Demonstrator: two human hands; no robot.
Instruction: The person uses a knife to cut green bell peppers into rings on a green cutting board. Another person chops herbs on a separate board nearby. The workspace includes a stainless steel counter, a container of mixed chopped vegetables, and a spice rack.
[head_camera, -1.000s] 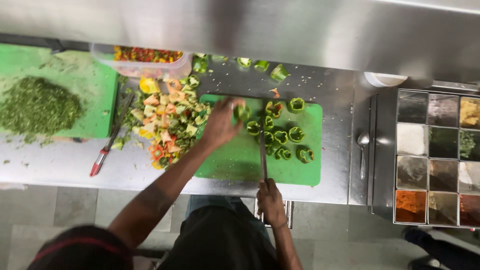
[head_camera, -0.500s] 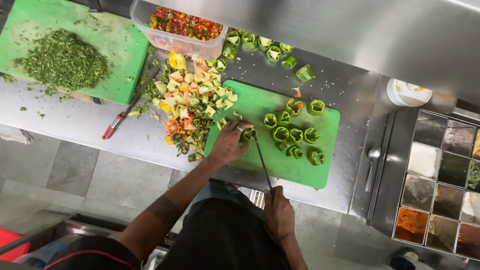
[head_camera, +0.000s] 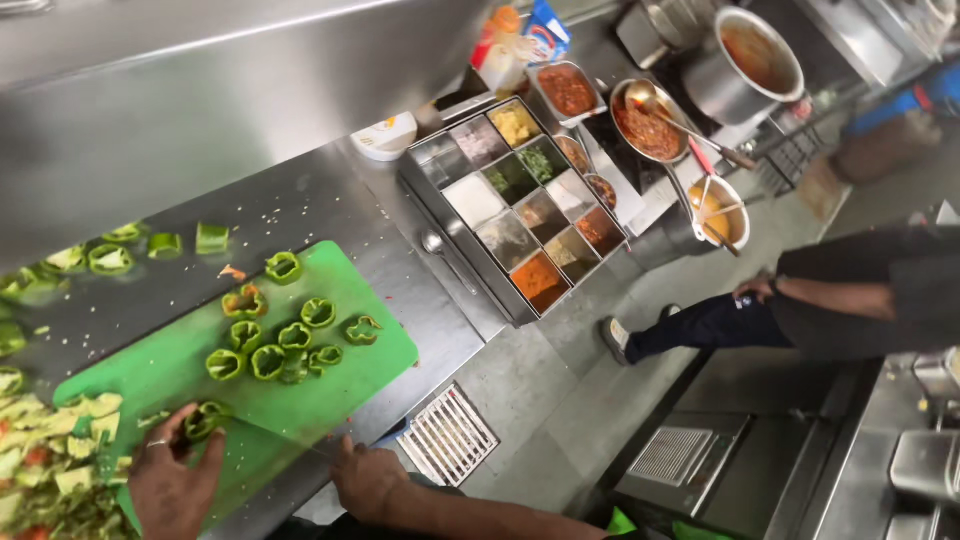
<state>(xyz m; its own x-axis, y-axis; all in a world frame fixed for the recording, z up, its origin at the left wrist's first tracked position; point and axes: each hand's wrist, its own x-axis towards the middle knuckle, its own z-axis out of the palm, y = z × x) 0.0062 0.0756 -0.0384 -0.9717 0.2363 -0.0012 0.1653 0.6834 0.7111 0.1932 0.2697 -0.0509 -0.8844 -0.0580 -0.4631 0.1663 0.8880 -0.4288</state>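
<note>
Head view: looks down on a steel counter with a green cutting board at about 7 o'clock in the frame
Left hand: at 7 o'clock, on the near left end of the board; fingers curled together around a green pepper piece; thumb and fingertips pinch it from both sides, the piece showing just above the knuckles, at 1 o'clock from the hand
Right hand: at 6 o'clock, at the board's near edge; fingers folded in a closed grip, pointed toward the board; a knife blade seems to run from it toward 10 o'clock across the board, faint; whether the fingers clamp a handle I cannot tell, it is hidden under the hand
Pepper halves: a cluster of cored green cups at the board's middle, at 1 o'clock from the left hand, well apart from both hands; more lie on the bare counter at 10 o'clock
Chopped vegetables: mixed pile at 8 o'clock, just beside the left hand
Spice tray: many-compartment steel box at 1 o'clock from the board; a spoon lies beside it
Another person: dark clothing, at 3 o'clock, standing near pots on the stove
</note>
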